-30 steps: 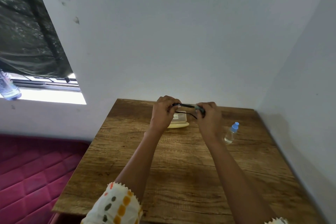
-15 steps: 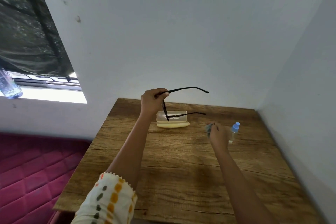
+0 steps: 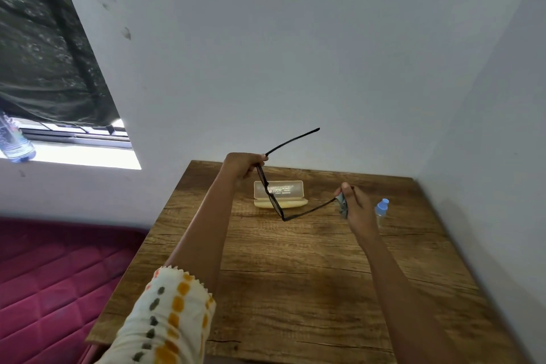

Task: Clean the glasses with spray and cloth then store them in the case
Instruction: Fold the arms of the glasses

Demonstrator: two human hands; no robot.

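Seemingly mid-clean: left hand [image 3: 245,164] grips the glasses [image 3: 269,190], right hand [image 3: 356,206] pinches the cloth [image 3: 342,206] onto one arm tip; storing in the far open case [image 3: 279,194] remains.

Glasses [image 3: 274,203] unfolded, aloft; case [image 3: 292,187] open; spray btl [image 3: 382,211] upright; cloth [image 3: 342,206] prob. bunched.

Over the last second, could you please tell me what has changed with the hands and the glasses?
The hands parted: the left hand now holds the glasses raised and unfolded. The right hand swung right with the cloth, then came back to pinch the lower temple tip with it. Case, spray bottle and table stayed put.
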